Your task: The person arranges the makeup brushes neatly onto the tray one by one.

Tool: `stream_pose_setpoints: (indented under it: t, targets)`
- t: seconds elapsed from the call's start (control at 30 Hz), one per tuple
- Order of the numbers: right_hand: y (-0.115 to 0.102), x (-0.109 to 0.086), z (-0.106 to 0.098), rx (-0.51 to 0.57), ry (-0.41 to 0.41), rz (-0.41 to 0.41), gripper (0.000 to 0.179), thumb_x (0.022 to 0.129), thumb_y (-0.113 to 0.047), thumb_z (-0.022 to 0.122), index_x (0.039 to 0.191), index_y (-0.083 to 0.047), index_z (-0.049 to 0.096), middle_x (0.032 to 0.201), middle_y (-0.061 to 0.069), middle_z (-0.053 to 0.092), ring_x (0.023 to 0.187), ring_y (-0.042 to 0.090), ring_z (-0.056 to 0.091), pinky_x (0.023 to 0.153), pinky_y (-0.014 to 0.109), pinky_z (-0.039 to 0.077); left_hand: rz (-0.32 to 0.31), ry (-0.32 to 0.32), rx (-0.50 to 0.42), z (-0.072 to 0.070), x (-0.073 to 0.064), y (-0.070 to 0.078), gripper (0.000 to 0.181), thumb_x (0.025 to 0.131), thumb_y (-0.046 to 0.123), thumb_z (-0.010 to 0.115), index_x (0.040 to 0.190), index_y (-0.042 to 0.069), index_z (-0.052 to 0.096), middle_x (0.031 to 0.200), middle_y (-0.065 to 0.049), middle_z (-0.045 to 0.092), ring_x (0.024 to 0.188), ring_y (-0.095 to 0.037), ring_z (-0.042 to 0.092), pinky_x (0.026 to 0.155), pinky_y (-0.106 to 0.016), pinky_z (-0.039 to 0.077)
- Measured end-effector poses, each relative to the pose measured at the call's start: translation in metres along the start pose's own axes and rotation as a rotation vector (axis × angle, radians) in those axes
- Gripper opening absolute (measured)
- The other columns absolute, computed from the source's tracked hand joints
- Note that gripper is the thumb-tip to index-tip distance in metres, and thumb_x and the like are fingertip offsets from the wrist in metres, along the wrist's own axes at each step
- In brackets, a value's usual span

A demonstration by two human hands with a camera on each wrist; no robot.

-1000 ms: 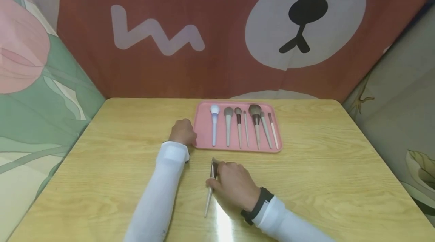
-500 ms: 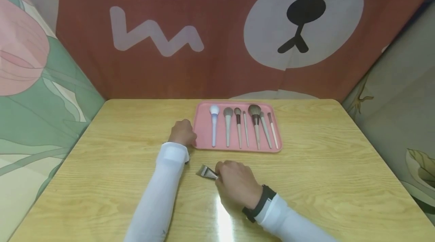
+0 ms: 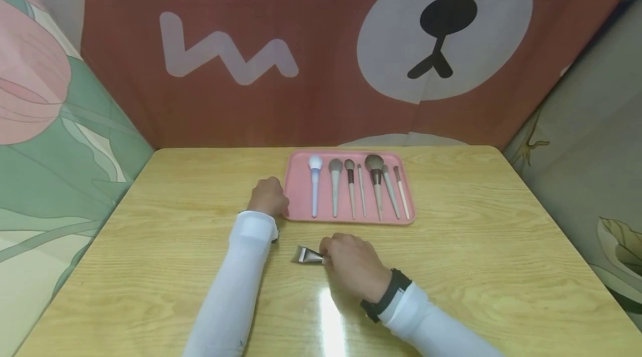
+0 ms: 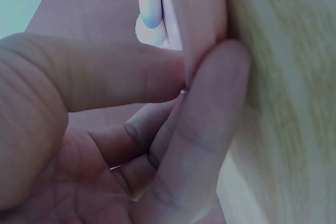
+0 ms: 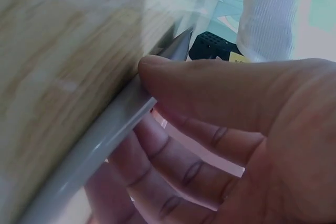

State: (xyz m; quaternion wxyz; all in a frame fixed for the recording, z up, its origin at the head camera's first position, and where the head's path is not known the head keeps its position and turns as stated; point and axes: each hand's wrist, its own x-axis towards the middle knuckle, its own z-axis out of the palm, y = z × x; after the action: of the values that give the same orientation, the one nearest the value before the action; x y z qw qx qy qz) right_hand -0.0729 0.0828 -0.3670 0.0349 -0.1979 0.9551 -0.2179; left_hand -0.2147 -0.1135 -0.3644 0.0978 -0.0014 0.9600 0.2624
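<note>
My left hand (image 3: 268,196) pinches the left rim of a pink tray (image 3: 301,184); in the left wrist view, thumb and finger sit on either side of the tray wall (image 4: 202,14). Several makeup brushes lie side by side on the tray, from a white-headed brush (image 3: 315,179) at left to a thin one (image 3: 401,190) at right. In front of the tray, my right hand (image 3: 353,265) holds a flat makeup brush (image 3: 308,255), its head pointing left. The right wrist view shows its pale handle (image 5: 100,135) between thumb and fingers, close to the tabletop.
The wooden table (image 3: 476,268) extends around the tray on all sides. A reddish curtain with a bear's face (image 3: 301,106) hangs behind its far edge. Patterned cloths hang at left (image 3: 95,140) and right (image 3: 582,156).
The flat brush in my right hand has turned from pointing away to pointing left, its handle now hidden under the hand in the head view. My left hand stays on the tray rim.
</note>
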Motion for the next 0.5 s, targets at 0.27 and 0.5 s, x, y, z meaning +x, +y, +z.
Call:
stream_pose_setpoints:
  t: [0.27,0.5]
  targets:
    - [0.0003,0.0021,-0.003,-0.018,-0.02,0.004,0.011,0.09,-0.008,0.077,0.099,-0.013,0.079,0.085,0.001,0.07,0.073,0.014,0.06,0.058,0.027,0.048,-0.008,-0.007,-0.013,-0.0014,-0.0008,0.0012,0.007,0.082,0.002,0.067,0.087,-0.001,0.07,0.082,-0.014,0.066,0.071,-0.027,0.059,0.059,-0.03,0.049]
    - [0.0019,0.0026,-0.0037,-0.06,-0.029,-0.009,0.014,0.089,-0.007,0.077,0.101,-0.013,0.079,0.089,0.003,0.073,0.079,0.017,0.066,0.063,0.031,0.054,-0.002,-0.001,-0.003,-0.0003,0.0005,0.0002,0.004,0.081,0.002,0.066,0.084,-0.001,0.068,0.08,-0.013,0.065,0.071,-0.027,0.059,0.06,-0.031,0.049]
